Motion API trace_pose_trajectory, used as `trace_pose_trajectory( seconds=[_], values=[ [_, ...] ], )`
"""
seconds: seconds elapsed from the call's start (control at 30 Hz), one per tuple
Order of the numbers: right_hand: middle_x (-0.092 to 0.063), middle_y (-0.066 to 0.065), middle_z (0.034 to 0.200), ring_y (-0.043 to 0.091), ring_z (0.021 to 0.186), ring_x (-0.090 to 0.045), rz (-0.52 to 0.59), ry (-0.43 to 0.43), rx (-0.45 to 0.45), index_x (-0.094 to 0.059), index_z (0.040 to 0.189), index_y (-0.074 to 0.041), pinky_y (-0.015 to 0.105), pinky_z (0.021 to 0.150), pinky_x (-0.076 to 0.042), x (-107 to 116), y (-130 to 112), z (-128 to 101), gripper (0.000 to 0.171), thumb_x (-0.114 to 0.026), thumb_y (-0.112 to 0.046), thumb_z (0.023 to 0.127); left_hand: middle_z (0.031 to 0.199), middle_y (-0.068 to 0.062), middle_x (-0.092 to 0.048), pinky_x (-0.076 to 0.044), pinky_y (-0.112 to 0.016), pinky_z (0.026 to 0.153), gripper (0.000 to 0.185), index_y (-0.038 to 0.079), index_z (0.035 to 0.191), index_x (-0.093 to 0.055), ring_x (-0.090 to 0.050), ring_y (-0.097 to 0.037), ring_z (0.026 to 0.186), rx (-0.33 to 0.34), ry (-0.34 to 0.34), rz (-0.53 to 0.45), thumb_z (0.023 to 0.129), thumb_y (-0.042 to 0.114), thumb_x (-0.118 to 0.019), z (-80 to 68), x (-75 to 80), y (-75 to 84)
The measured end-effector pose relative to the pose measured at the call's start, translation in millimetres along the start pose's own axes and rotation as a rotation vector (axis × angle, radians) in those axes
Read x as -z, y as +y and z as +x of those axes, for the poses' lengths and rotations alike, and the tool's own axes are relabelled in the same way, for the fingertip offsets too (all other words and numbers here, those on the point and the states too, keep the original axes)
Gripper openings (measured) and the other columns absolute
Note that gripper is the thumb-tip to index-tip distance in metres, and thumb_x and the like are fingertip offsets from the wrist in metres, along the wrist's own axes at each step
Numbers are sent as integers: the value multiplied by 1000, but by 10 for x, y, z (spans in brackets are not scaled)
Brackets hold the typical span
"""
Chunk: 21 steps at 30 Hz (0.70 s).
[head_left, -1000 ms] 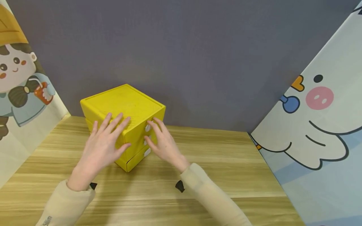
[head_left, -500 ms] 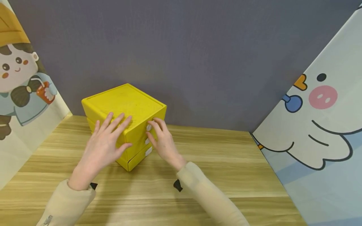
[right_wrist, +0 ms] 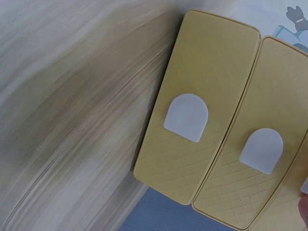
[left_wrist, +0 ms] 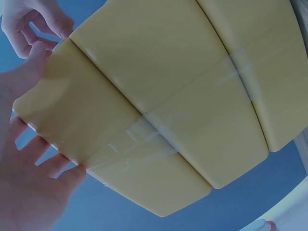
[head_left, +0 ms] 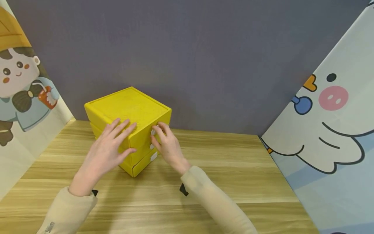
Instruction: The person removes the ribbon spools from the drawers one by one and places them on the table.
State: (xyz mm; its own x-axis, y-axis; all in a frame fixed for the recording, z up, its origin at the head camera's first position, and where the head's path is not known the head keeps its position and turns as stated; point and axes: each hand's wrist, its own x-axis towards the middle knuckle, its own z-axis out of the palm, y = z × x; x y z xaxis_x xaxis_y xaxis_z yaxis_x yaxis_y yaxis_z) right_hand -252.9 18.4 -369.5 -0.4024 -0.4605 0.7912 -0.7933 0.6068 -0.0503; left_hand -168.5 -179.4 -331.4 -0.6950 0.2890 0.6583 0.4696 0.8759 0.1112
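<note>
yellow plastic, that is what you have under both hands: a small three-drawer box [head_left: 128, 125] standing corner-on toward you on the wooden table [head_left: 233, 175], close to the grey wall [head_left: 190, 58] behind it. your left hand [head_left: 106, 151] lies spread on the box, fingers straight over the near top edge and the thumb against the side wall, pressing rather than clutching; the left wrist view shows the same side wall [left_wrist: 159, 110] with strips of clear tape [left_wrist: 144, 132] running across its seams. your right hand [head_left: 166, 144] is at the drawer face of the box, fingers curled at the top white tab [head_left: 153, 132], though from the head view you cannot tell for sure whether the tab is truly pinched or only touched. below it on the same face sit the middle tab [right_wrist: 262, 150] and the bottom tab [right_wrist: 186, 117], both free, the bottom drawer [right_wrist: 192, 110] sitting just above the table. judging by the thin moulded walls, the box is probably light and stiff, with smooth sides that may slip under a flat palm, so it will likely slide on the table if a drawer is pulled without the left hand bracing it. the tabs look like the natural place to take hold of a drawer; for the whole box, opposite side walls seem safer than the top. to the left of the box hangs a cartoon girl panel [head_left: 20, 84], and well to the right of it a cartoon duck panel [head_left: 330, 123].
</note>
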Motion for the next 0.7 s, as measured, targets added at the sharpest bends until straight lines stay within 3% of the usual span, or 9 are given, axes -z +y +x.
trace_pose_trajectory(
  seconds=[0.53,0.7],
  values=[
    [-60,16,111,20,90,-66,-20,41,30,-60,108,-2,15,76,-58,-6,16,-17,25,-69,-7,85,139,-14,-54,-54,-56,89,82,15,137,-52,-44,-41,130,-54,58,8,64,25,-87,-28,-42,-68],
    [-59,16,110,20,93,-66,-26,47,35,-60,107,-2,15,75,-58,14,17,-39,26,-70,-7,84,139,-12,-54,-57,-54,83,81,16,138,-52,-44,-40,130,-67,74,3,65,33,-84,-43,-51,-98]
  ],
)
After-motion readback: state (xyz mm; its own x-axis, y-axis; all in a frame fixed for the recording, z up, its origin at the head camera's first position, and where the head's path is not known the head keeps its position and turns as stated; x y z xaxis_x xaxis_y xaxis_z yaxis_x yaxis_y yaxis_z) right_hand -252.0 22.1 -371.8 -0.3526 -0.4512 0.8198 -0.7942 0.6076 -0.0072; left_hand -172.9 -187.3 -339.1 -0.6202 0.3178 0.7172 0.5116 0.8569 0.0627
